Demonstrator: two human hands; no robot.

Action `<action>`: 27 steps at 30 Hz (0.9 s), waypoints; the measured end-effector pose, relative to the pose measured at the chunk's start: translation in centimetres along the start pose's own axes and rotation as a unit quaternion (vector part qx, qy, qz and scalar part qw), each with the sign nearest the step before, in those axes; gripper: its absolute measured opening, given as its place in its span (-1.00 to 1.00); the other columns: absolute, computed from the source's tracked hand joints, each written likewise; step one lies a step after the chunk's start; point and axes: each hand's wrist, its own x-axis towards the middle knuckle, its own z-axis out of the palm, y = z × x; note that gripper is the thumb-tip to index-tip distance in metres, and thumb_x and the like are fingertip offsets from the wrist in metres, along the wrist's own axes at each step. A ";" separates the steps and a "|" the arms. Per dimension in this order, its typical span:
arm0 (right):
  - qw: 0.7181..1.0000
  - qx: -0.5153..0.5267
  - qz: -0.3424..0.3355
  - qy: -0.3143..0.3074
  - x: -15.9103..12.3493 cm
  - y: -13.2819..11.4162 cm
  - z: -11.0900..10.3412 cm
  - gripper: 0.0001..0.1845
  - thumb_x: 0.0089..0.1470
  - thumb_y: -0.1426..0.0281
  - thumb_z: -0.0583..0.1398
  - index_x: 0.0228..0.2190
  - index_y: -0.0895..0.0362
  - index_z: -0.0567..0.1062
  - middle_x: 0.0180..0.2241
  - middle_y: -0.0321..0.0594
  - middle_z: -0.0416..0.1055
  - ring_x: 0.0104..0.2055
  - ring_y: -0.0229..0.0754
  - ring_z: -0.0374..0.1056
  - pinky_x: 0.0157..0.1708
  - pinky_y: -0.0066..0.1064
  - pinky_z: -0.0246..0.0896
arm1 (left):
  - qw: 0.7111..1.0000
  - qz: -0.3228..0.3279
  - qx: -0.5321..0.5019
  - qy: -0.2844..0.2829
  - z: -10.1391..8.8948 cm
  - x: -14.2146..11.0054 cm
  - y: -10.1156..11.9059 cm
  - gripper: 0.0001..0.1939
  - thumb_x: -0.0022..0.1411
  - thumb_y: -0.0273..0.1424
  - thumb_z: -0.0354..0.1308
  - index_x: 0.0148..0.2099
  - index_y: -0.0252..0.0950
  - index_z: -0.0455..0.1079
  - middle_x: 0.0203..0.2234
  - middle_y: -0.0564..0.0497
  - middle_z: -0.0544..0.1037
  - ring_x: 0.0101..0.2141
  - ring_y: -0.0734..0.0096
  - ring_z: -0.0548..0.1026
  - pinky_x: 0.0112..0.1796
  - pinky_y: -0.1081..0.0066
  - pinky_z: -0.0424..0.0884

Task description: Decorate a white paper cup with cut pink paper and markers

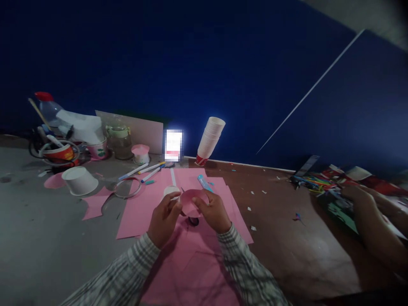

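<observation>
The left hand and the right hand met at the lower centre of the frame, over pink paper sheets on the tabletop. A pink paper disc was there between them. The right hand's grip pinched the disc's right side, thumb laid on its upper face. The left hand's fingers were curled towards the thumb at its left edge; whether that grip pinched the paper, I could not tell. A black loop showed just below the disc, and a white object, partly hidden, sat behind the left fingers. Above the right hand lay a light-blue tube.

Left of centre were 2 markers with blue ends, a yellow-ended marker, a ring-shaped roll, a pink cut-out and a white paper cup. A leaning stack of paper cups stood at the upper centre. At the right edge, another person's hands were near a bundle of coloured strands.
</observation>
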 end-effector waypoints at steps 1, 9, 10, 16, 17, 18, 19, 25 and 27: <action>1.000 -0.001 0.009 -0.006 0.1 0.1 -0.2 -0.82 0.06 0.30 0.16 -0.46 0.14 0.48 -0.51 -0.26 0.41 -0.46 -0.21 0.29 -0.43 -0.40 0.20 | 1.000 -0.007 -0.001 -0.018 0.1 -0.1 0.2 -0.68 0.18 -0.20 0.08 -0.12 -0.31 0.39 -0.54 0.05 0.52 -0.49 0.39 0.50 -0.36 0.41 0.42; 0.994 0.057 0.009 -0.089 0.4 -0.5 -1.0 -0.78 -0.01 0.28 0.21 -0.30 0.13 0.50 -0.31 -0.22 0.50 -0.25 -0.15 0.38 -0.25 -0.36 0.31 | 0.992 -0.117 -0.031 -0.044 1.2 -0.8 0.7 -0.68 0.15 -0.14 0.09 -0.52 -0.22 0.25 -0.78 0.16 0.36 -0.76 0.48 0.32 -0.67 0.47 0.26; 0.991 0.082 0.012 -0.101 0.5 -0.5 -1.1 -0.73 -0.03 0.28 0.22 -0.26 0.12 0.49 -0.28 -0.22 0.50 -0.23 -0.15 0.39 -0.24 -0.36 0.31 | 0.991 -0.121 -0.042 -0.039 1.2 -0.8 0.5 -0.67 0.14 -0.13 0.10 -0.53 -0.22 0.25 -0.79 0.16 0.37 -0.77 0.48 0.32 -0.69 0.47 0.26; 0.991 0.084 0.042 -0.091 0.6 -0.1 -0.8 -0.75 -0.06 0.26 0.24 -0.32 0.14 0.47 -0.35 -0.22 0.46 -0.31 -0.18 0.37 -0.29 -0.38 0.29 | 0.978 -0.179 -0.093 -0.045 1.2 -0.7 0.2 -0.67 0.05 -0.12 0.18 -0.54 -0.21 0.21 -0.82 0.17 0.38 -0.82 0.44 0.32 -0.78 0.47 0.25; 0.993 0.072 0.038 -0.088 0.6 0.0 -0.7 -0.77 -0.05 0.26 0.23 -0.35 0.14 0.47 -0.37 -0.22 0.46 -0.32 -0.18 0.36 -0.30 -0.38 0.28 | 0.973 -0.195 -0.109 -0.050 1.3 -0.7 0.3 -0.66 0.03 -0.12 0.19 -0.55 -0.21 0.19 -0.82 0.16 0.38 -0.83 0.43 0.32 -0.79 0.46 0.24; 0.994 0.060 0.032 -0.083 0.6 0.1 -0.6 -0.80 -0.03 0.25 0.20 -0.39 0.14 0.47 -0.40 -0.23 0.44 -0.33 -0.18 0.34 -0.31 -0.39 0.27 | 0.969 -0.206 -0.121 -0.060 1.4 -0.8 0.5 -0.64 0.00 -0.12 0.21 -0.56 -0.22 0.18 -0.81 0.15 0.40 -0.83 0.41 0.34 -0.80 0.46 0.25; 0.996 0.047 0.028 -0.076 0.7 0.2 -0.6 -0.80 0.00 0.24 0.17 -0.44 0.13 0.46 -0.45 -0.25 0.42 -0.36 -0.19 0.32 -0.34 -0.40 0.25 | 0.966 -0.210 -0.128 -0.073 1.4 -0.8 0.7 -0.63 -0.01 -0.11 0.23 -0.57 -0.23 0.18 -0.80 0.12 0.42 -0.82 0.39 0.36 -0.80 0.46 0.25; 0.999 -0.005 0.022 -0.044 0.7 0.9 -0.5 -0.69 0.07 0.22 0.10 -0.60 0.12 0.34 -0.57 -0.33 0.25 -0.48 -0.25 0.20 -0.45 -0.43 0.13 | 0.960 -0.170 -0.188 -0.119 1.1 -1.0 0.5 -0.47 0.15 0.09 -0.01 -0.50 -0.31 0.26 -0.76 -0.02 0.47 -0.78 0.33 0.42 -0.78 0.44 0.28; 0.999 -0.030 -0.002 -0.044 0.7 1.0 -0.5 -0.70 0.08 0.26 0.09 -0.61 0.11 0.33 -0.54 -0.31 0.26 -0.45 -0.24 0.22 -0.41 -0.42 0.14 | 0.960 -0.164 -0.186 -0.127 0.9 -1.0 0.2 -0.46 0.16 0.11 -0.05 -0.49 -0.30 0.24 -0.79 -0.01 0.45 -0.81 0.36 0.39 -0.80 0.47 0.22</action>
